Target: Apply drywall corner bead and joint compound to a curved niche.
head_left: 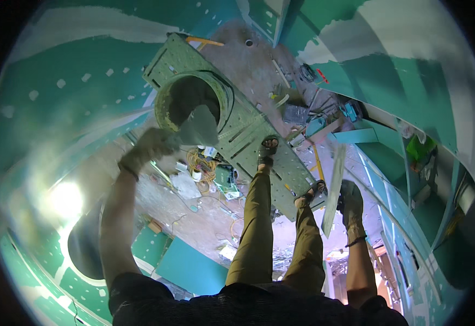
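A greenish bucket [222,87] stands on a perforated metal work platform [243,142], its inside grey and shadowed. My gloved left hand [151,149] is closed around the handle of a putty knife [198,128]. The broad, grey-smeared blade of that knife overlaps the bucket's near rim; whether it touches the rim I cannot tell. Down to the right, my gloved right hand [351,202] grips a long, wide plastering spatula [333,187]. Its pale blade hangs beside the platform's right end, close to my sandalled foot [312,191].
Both my feet stand on the raised platform. Below lie a coiled orange cable [199,164], a green crate-like object [225,179], board offcuts [191,266] and debris. Green plasterboard walls [112,70] with patches of filler surround me. A bright lamp [66,199] glares at the left.
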A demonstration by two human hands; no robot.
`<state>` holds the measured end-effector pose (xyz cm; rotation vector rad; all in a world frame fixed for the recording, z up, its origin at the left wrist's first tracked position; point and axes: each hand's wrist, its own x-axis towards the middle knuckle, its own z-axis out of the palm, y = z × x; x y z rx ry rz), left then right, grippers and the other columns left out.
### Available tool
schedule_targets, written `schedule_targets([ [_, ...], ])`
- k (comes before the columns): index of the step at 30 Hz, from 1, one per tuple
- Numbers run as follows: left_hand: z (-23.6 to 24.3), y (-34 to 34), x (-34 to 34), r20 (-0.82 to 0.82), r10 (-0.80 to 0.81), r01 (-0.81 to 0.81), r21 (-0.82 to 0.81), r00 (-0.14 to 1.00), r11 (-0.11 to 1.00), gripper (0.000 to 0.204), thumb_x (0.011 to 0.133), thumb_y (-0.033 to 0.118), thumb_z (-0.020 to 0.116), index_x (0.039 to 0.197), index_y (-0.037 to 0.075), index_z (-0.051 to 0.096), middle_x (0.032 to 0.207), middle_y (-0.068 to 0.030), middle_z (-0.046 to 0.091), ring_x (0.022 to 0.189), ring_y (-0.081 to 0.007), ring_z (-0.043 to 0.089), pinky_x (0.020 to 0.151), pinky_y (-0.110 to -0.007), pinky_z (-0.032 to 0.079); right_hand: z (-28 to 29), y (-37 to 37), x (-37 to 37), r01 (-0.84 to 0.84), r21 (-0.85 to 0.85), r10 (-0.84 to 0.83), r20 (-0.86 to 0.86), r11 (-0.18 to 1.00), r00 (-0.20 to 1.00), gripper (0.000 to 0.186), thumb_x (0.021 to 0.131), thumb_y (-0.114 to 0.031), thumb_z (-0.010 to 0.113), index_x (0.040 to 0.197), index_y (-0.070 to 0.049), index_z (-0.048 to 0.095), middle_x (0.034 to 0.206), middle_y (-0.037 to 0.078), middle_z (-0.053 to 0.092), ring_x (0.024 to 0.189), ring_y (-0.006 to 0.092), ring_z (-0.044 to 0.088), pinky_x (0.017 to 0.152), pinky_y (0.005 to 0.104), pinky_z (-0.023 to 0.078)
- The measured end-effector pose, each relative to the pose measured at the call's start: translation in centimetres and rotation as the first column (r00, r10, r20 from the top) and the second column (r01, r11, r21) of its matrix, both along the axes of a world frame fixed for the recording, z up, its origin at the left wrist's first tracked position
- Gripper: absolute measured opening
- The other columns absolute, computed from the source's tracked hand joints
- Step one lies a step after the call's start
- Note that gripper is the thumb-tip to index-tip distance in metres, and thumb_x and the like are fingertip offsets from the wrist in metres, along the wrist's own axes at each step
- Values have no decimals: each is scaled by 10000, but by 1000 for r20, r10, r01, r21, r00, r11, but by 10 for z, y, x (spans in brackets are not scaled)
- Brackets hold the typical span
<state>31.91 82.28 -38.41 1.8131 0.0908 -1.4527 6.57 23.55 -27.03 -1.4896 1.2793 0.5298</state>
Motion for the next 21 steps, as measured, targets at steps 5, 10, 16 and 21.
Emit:
schedule_targets([
  [5,240,-101,-63,381,66,-106,85,922,991,341,800,233,817,1071,39,742,816,-21,724,678,-95,612,637,-299,531,4,60,6,-144,413,-124,558,899,820,379,1063,-261,528,1336,1,561,1183,83,666,1032,191,665,904,312,555],
  [10,340,-247,-110,845,4,112,-76,535,991,340,789,104,731,1123,47,713,965,-103,720,769,-246,688,695,-381,553,39,53,-11,219,963,-704,-264,-156,659,488,1039,-333,525,1408,-15,520,1309,165,638,1124,289,658,982,414,549],
  [16,376,-342,-129,976,62,289,1,-207,957,558,740,64,721,1285,60,605,1084,-113,659,902,-331,648,791,-462,537,124,60,-27,69,990,-815,-139,-121,563,488,1042,-329,520,1412,-12,514,1317,168,633,1128,293,657,986,419,547],
  [21,429,-387,-141,882,-22,327,197,-470,924,617,682,33,674,1297,64,622,1116,-101,642,967,-317,632,859,-459,520,186,26,-78,-78,994,-883,-36,-82,469,488,1044,-326,516,1414,-9,510,1324,170,629,1132,296,656,990,423,545],
])
